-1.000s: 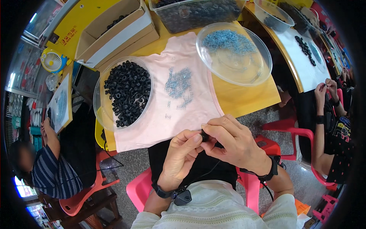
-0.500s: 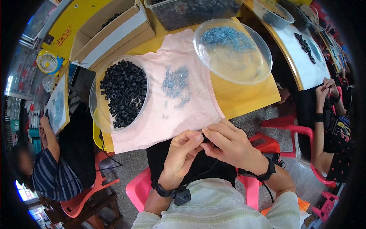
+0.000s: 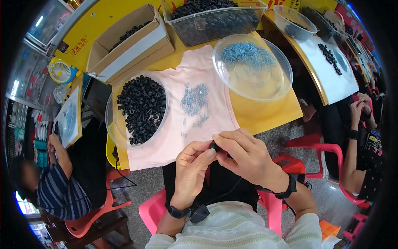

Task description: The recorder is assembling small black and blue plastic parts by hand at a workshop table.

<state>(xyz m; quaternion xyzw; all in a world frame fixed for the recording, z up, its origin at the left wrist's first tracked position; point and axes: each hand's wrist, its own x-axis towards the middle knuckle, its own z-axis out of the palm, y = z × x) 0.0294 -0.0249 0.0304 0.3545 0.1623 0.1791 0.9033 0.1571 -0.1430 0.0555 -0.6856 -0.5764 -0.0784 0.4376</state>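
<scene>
In front of my body, near the close edge of the table, my hands meet at the fingertips. A small black ring-like part (image 3: 214, 146) sits between them, mostly covered by fingers. My left hand (image 3: 191, 168) pinches it between thumb and fingers. From the other side, my right hand (image 3: 245, 154) presses thumb and fingertips against it. Beyond them lies a pink cloth (image 3: 166, 143) with a patch of tiny blue-grey pieces (image 3: 194, 101), too small to name. A round clear tray (image 3: 108, 118) on the left holds many similar black parts. Another clear tray (image 3: 265, 93), at right, holds more blue-grey pieces.
At the back stand a cardboard box (image 3: 124, 58) and a clear plastic bin (image 3: 207, 31), both with black parts. A person in a striped top (image 3: 62, 191) works at left; another person's hands (image 3: 360, 103) are at right. Pink stools (image 3: 323, 147) stand on the floor.
The black part shows more between my fingers, and my right fingertips have shifted slightly left over it. The table and its things sit a little lower in view.
</scene>
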